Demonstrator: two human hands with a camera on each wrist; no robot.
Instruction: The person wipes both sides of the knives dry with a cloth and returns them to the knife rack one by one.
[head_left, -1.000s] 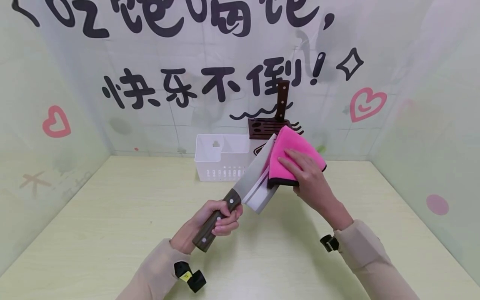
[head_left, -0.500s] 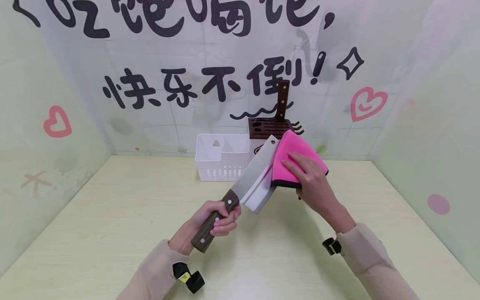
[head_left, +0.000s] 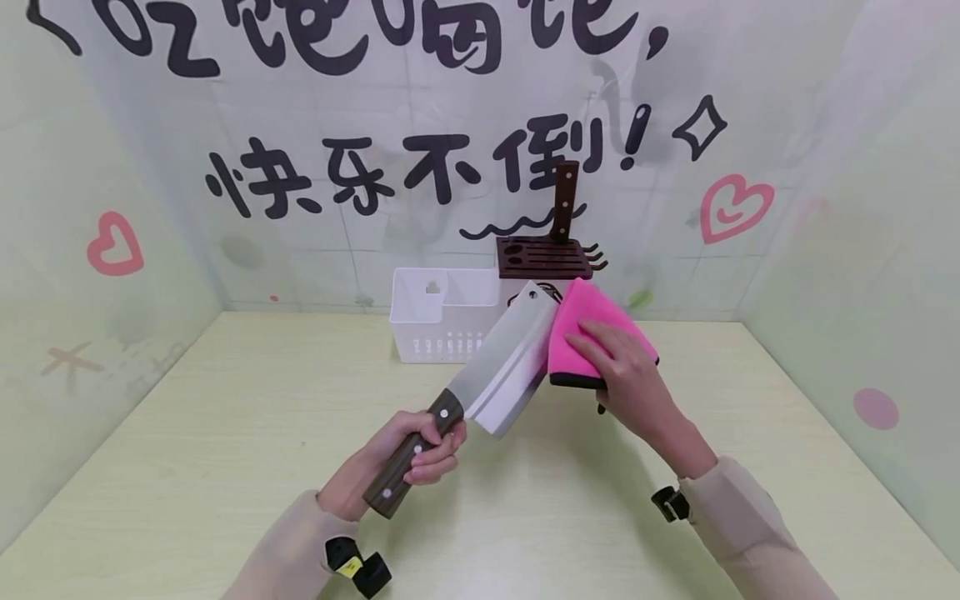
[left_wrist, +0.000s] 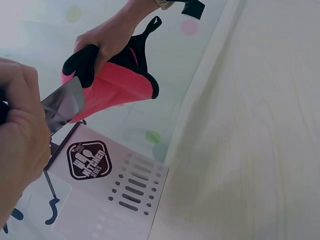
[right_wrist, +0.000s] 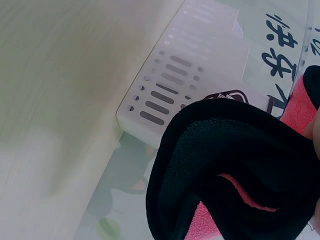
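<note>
My left hand grips the dark wooden handle of a cleaver, its broad steel blade slanting up and to the right. The blade's far end has a small hole that shows uncovered. My right hand holds a folded pink cloth with black edging against the blade's right side. From the left wrist view, the blade's end meets the cloth near the right hand's fingers. Close up in the right wrist view, the cloth's black side hangs in folds; the blade cannot be seen there.
Behind the blade stands a white utensil rack with slots, against the back wall. Its dark brown slotted top holds a knife with a brown handle. Printed walls border the pale wooden table on three sides.
The cleaver has shifted left and down with my left hand. My right hand and the cloth have moved slightly down and right, so the blade's far end and hole came out from under the cloth.
</note>
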